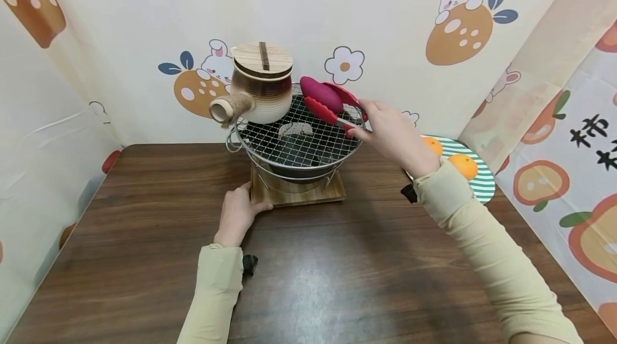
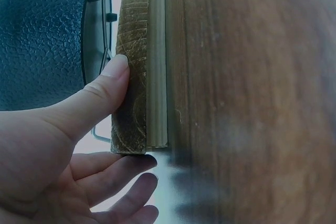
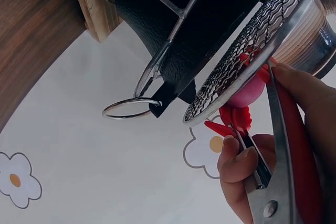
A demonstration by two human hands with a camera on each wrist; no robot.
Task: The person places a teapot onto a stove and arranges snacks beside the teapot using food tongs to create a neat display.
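Observation:
My right hand [image 1: 390,129] grips red-tipped metal tongs [image 1: 322,111], whose jaws clasp a purple sweet potato [image 1: 313,88] over the right back of a round wire grill [image 1: 313,150]. The right wrist view shows the sweet potato [image 3: 247,94] close at the mesh rim. Under the grill, a dark stove bowl stands on a wooden board [image 1: 303,197]. My left hand [image 1: 238,212] holds that board by its front left corner. In the left wrist view, the thumb [image 2: 107,80] presses the board's edge while the fingers lie around the corner.
On the grill's left part sits a ceramic pot [image 1: 270,98] with a wooden lid, its rope-wrapped handle pointing front left. A green-striped plate [image 1: 484,186] with oranges [image 1: 464,166] lies on the table's right side, partly behind my right forearm. A patterned curtain backs the table.

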